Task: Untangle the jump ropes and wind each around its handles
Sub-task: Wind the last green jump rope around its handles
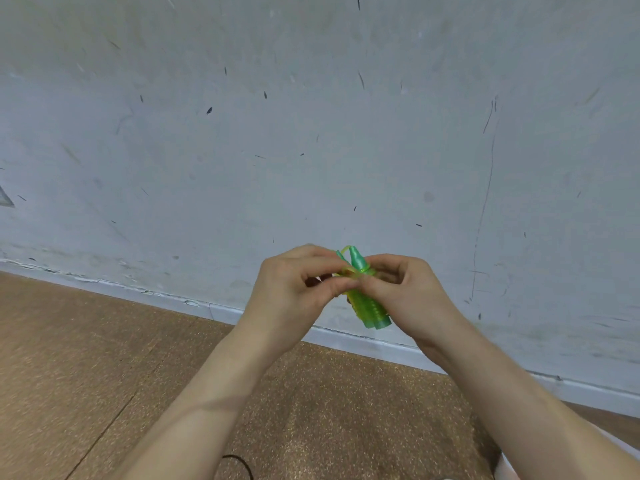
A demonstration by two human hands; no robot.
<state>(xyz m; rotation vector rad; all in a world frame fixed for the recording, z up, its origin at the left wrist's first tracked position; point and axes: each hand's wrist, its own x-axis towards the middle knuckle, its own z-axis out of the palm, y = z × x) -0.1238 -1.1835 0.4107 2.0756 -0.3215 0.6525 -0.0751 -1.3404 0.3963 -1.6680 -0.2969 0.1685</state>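
Note:
A green jump rope bundle [369, 306] is held up in front of the wall: its two translucent green handles lie side by side, tips up, with yellow-green cord wound round them. My left hand [294, 289] pinches the cord near the top of the handles. My right hand [405, 289] grips the handles from the right, with its fingertips at the same spot on the cord. A short loop of cord [346, 252] sticks out above the fingers. Part of the handles is hidden behind my fingers.
A scuffed pale wall [311, 133] fills the upper view, with a white baseboard [221, 311] meeting a brown cork-like floor [104, 358]. A dark cord loop [239, 464] lies on the floor at the bottom edge, between my forearms.

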